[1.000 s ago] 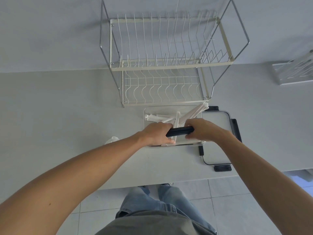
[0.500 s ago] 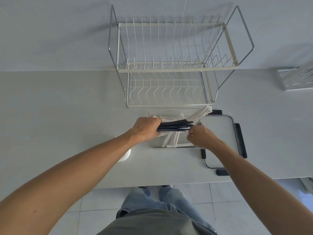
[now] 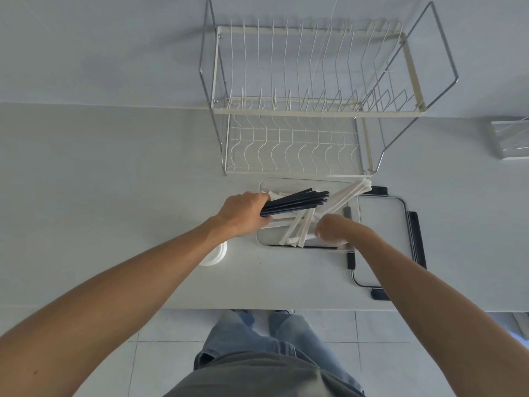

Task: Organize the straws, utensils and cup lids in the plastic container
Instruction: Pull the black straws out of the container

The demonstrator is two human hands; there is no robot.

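Left hand (image 3: 243,214) gripping black straws (image 3: 297,202), no writing

The container (image 3: 307,183) sits on the counter (image 3: 114,181), just near of the rack (image 3: 309,110). Wrapped straws (image 3: 300,224) lie in it; one bundle (image 3: 352,190) leans over its far right corner. The lid (image 3: 383,224) lies just right of it. Cup lids (image 3: 216,253) sit left.
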